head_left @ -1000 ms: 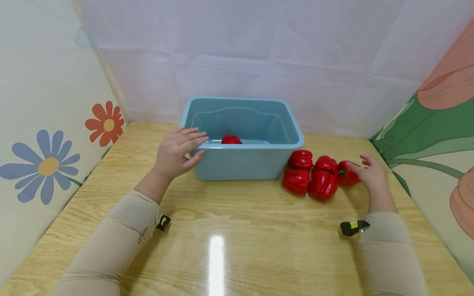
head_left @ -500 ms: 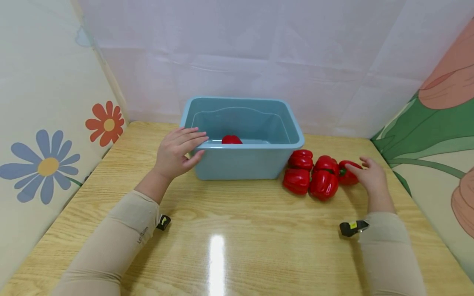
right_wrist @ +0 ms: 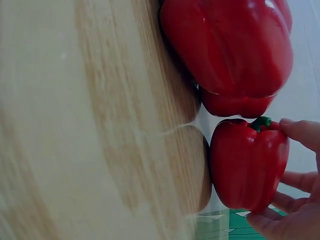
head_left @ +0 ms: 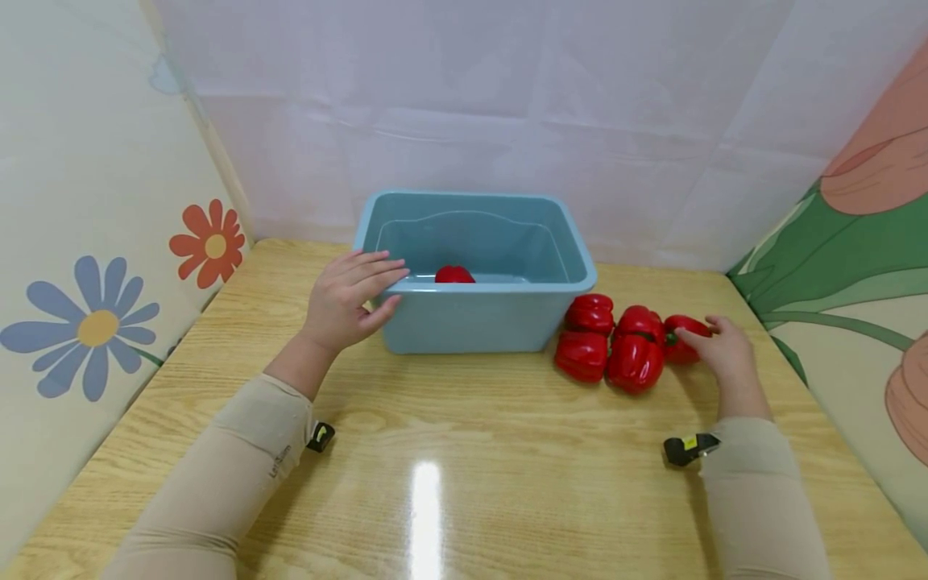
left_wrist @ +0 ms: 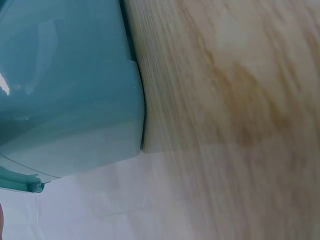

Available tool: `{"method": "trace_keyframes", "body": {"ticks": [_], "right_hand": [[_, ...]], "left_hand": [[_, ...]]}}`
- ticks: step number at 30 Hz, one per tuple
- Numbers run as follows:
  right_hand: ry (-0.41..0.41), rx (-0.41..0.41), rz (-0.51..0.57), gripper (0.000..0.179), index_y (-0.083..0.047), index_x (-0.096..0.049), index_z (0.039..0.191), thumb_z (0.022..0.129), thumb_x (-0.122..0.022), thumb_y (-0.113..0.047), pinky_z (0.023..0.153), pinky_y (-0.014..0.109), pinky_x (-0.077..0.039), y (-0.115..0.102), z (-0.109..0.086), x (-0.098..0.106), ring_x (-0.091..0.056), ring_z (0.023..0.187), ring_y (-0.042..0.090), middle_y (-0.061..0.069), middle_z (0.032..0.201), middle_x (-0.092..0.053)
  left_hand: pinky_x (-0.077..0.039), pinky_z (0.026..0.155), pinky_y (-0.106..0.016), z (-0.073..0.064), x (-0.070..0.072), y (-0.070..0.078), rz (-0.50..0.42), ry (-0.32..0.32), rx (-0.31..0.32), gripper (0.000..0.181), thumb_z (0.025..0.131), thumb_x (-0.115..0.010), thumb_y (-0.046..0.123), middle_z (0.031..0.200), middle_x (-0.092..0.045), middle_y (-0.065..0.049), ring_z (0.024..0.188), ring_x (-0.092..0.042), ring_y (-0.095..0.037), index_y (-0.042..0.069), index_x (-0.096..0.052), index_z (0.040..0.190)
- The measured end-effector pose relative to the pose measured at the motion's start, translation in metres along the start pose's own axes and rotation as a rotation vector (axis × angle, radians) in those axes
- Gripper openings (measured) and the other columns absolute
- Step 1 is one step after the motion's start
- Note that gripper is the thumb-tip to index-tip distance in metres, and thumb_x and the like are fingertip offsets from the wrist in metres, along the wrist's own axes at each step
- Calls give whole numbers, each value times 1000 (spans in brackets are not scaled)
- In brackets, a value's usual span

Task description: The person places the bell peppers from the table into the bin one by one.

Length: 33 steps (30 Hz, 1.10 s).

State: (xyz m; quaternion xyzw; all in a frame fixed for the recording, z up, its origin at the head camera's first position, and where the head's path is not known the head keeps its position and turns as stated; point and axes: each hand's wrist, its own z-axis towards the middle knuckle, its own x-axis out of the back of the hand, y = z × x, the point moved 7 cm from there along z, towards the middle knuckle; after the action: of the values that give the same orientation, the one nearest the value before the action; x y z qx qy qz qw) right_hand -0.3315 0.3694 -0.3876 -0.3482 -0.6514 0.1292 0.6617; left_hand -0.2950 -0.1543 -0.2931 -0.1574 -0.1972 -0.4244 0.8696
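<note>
A light blue plastic bin stands at the back of the table, with a red bell pepper partly visible inside. My left hand rests over its left front corner, fingers straight across the rim and thumb by the front wall. To the right of the bin, several red bell peppers lie close together. At the right end of that group, my right hand holds one red bell pepper. In the right wrist view the thumb touches its stem end and the fingers reach round the far side.
The wooden table runs up to a pale cloth backdrop. Flower-printed panels border it on the left and right. A small black camera sits on each wrist, such as the right wrist camera.
My right hand has shifted slightly left and down at the end pepper, which now shows more of its upper right side. My left hand and the bin have stayed in place.
</note>
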Motion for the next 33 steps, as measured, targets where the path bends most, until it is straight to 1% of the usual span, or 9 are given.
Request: {"method": "trace_keyframes", "body": {"ticks": [5,8,12,23,30,33], "right_hand": [[-51,-45,-3,91,7,-16,142,84,-49,-55,100,57,-26,3,-2,-4,-24,126,51,35,141,-21],[-76,-63,-3,95,6,-12,143,83,-48,-58,100,59,-26,6,-1,-5,-23,126,51,34,142,-18],[-90,-68,3,97,4,-10,144,82,-49,-60,99,60,-26,9,0,-8,-21,127,51,33,144,-15],[-68,-61,20,95,4,-13,144,82,-50,-58,100,60,-25,8,-1,-6,-21,127,51,34,143,-16],[-44,-58,34,92,4,-18,143,82,-51,-57,98,58,-28,10,-3,-4,-26,125,50,34,141,-22],[-38,-65,42,92,4,-18,143,82,-52,-56,98,58,-28,10,-3,-3,-25,125,50,34,141,-21]], "left_hand": [[-43,90,-48,0,0,1,-3,4,-2,36,75,-64,24,105,-68,-8,103,-61,-28,8,-69,106],[-42,91,-47,1,1,1,-3,1,-2,36,74,-65,24,105,-68,-8,102,-61,-30,7,-69,106],[-41,94,-44,1,1,1,-6,1,1,36,74,-65,24,104,-68,-8,100,-61,-31,7,-69,105],[-40,95,-44,0,0,1,-2,-7,4,36,73,-66,23,106,-68,-8,104,-60,-28,7,-69,106],[-41,94,-44,0,0,1,-6,6,-1,36,73,-66,23,104,-68,-8,102,-61,-29,7,-70,105],[-41,93,-44,0,0,0,-9,13,-3,35,75,-65,24,103,-68,-8,102,-61,-29,7,-70,105]]}}
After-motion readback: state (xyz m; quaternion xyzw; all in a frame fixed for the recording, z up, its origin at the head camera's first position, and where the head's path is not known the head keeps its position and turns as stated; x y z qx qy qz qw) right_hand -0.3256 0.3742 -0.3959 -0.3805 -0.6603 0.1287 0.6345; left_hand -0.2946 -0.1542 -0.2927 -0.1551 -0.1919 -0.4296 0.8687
